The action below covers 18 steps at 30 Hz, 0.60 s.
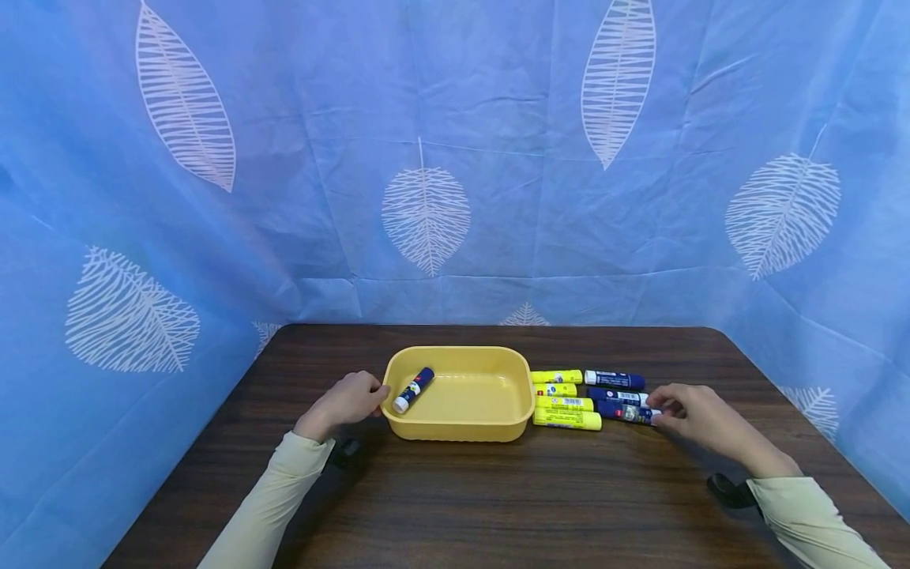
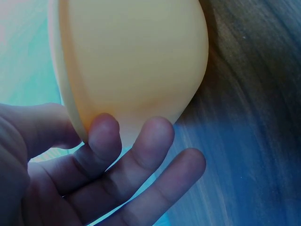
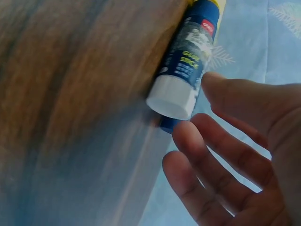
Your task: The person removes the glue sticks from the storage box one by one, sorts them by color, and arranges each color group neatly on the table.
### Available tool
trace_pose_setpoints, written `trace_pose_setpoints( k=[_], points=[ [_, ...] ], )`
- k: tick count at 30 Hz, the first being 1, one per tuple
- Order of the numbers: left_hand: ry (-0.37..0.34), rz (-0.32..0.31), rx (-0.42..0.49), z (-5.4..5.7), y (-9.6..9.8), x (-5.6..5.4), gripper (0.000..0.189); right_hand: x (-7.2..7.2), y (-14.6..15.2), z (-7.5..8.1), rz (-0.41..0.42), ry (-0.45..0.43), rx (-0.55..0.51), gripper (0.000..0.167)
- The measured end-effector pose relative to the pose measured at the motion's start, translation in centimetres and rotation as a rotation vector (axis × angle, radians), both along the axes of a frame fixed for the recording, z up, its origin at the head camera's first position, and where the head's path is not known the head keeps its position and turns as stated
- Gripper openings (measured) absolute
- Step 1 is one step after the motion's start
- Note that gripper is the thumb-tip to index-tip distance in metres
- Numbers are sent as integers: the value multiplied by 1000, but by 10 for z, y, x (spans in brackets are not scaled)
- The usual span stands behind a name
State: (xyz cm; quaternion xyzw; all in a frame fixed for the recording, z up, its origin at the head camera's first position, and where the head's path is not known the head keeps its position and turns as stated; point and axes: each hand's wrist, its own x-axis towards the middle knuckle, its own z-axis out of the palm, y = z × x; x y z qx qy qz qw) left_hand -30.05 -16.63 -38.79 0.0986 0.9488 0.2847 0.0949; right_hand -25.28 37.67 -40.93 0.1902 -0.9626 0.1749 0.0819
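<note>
My left hand (image 1: 350,399) pinches the rim of a yellow plastic tray (image 1: 465,431) at its left end. In the left wrist view its thumb lies over the rim and its fingers touch the outer wall. Inside the tray rests one blue glue stick (image 1: 418,386) with a white end. On the right, my right hand (image 1: 700,419) hovers at the white end of the nearest blue glue stick (image 3: 181,66). Its fingers are loosely bent and spread around that end; no firm grip shows. Two more blue glue sticks, one a far stick (image 1: 614,379), lie just behind.
Several yellow glue sticks (image 1: 567,419) lie side by side against the tray's right wall, left of the blue ones. The dark wooden table (image 1: 483,506) ends at a blue leaf-patterned cloth (image 1: 490,221) behind it.
</note>
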Motion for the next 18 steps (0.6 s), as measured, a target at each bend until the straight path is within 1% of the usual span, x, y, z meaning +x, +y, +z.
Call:
trace_pose_setpoints(
  k=[5,8,13,15,18],
  points=[
    [2,-2,3,0,1,-1,36,4,-3,7,-12,32,7,20],
    [-2,3,3,1,1,-1,36,2,-9,14,-6,43,5,21],
    [-13,12,-14,0,1,-2,34,-8,-27,26,24,73,12,22],
    [-11,8,-22,-1,0,-2,33,-13,-37,32,34,90,22,22],
    [-9,6,-30,-1,1,-3,33,-22,-56,44,71,99,18,21]
  ],
)
